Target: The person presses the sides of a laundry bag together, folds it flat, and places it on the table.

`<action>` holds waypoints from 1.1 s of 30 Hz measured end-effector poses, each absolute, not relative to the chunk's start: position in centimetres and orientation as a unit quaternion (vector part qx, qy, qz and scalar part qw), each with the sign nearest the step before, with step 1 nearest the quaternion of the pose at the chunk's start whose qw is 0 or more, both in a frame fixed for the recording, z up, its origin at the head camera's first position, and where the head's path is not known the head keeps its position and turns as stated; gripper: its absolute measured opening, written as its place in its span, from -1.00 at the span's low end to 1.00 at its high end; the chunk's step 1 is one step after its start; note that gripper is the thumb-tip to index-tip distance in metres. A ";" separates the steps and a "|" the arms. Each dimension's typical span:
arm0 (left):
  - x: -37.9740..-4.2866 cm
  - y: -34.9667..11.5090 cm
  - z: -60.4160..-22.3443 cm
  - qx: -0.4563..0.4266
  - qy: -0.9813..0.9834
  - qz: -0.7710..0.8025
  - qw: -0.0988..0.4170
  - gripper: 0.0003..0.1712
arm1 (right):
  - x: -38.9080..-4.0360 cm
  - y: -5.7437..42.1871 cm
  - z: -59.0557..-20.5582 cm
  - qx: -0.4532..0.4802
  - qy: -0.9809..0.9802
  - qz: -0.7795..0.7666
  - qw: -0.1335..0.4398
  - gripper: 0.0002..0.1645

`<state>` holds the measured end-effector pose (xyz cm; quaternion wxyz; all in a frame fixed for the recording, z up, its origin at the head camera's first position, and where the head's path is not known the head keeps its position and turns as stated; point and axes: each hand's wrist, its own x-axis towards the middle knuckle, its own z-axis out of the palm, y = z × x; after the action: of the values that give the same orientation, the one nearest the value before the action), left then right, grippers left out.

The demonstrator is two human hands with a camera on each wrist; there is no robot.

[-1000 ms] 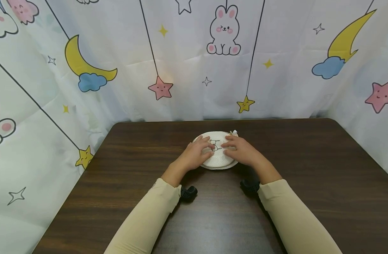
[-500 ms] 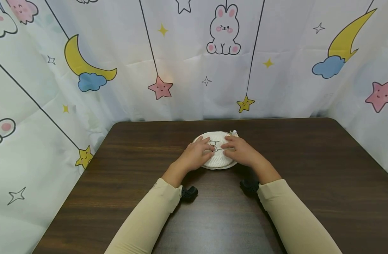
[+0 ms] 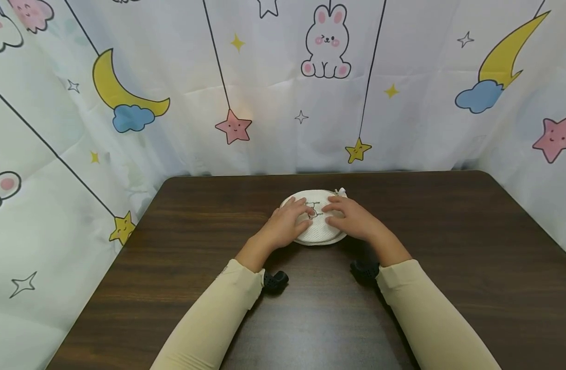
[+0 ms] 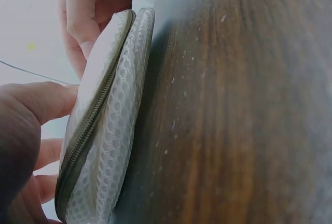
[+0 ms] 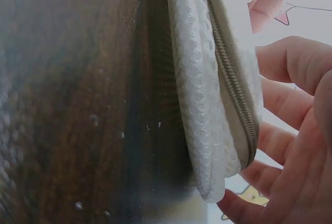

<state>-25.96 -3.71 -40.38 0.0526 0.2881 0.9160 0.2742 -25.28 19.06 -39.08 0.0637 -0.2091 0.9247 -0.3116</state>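
Currently, both my hands rest on the round white zippered mesh pouch [image 3: 318,229], which lies on the dark wood-grain table [image 3: 208,216], centred and towards its far edge. My left hand [image 3: 286,222] covers the left side and my right hand [image 3: 354,218] the right. The hands are apart, fingers spread and relaxed; neither is clamped on anything.

Possible faults, in my judgement:
1. Skidding. The table surface looks smooth; uneven force from my two hands could turn the pouch or push it towards the far edge.
2. Collapse. The mesh side wall [image 4: 122,99] appears soft and is already creased; firm downward pressure would likely flatten it further.
3. Snagging. The creased mesh sits close to the zipper [image 4: 88,123]; loose fabric could catch if the slider were run.

View differences:
- The head view shows the line drawing [image 3: 315,211] on the cover and the small white tab [image 3: 342,192] at the far right rim. Neither wrist view shows them.
- The wrist views show the zipper teeth and my right thumb [image 5: 280,60] against the cover. I cannot tell whether the zipper is closed all round.
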 end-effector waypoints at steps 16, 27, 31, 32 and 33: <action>-26.0 -3.8 -40.3 0.291 0.909 0.295 0.046 -0.58 | -25.4 19.2 -39.2 -0.215 0.924 -0.310 0.056 -0.44; -26.2 -3.6 -40.5 0.300 0.917 0.258 0.046 -0.59 | -25.5 19.3 -39.6 -0.190 0.933 -0.299 0.064 -0.43; -26.2 -3.4 -40.6 0.298 0.922 0.244 0.043 -0.60 | -25.5 19.3 -39.6 -0.188 0.934 -0.298 0.066 -0.42; -26.2 -3.4 -40.6 0.296 0.923 0.242 0.043 -0.60 | -25.6 19.2 -39.7 -0.188 0.934 -0.297 0.066 -0.42; -26.2 -3.4 -40.6 0.294 0.924 0.240 0.044 -0.60 | -25.7 19.2 -39.7 -0.189 0.934 -0.296 0.065 -0.42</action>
<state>-26.18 -3.36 -40.61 0.0439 0.2940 0.9241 0.2402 -25.67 19.24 -39.74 0.0652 -0.1888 0.9340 -0.2963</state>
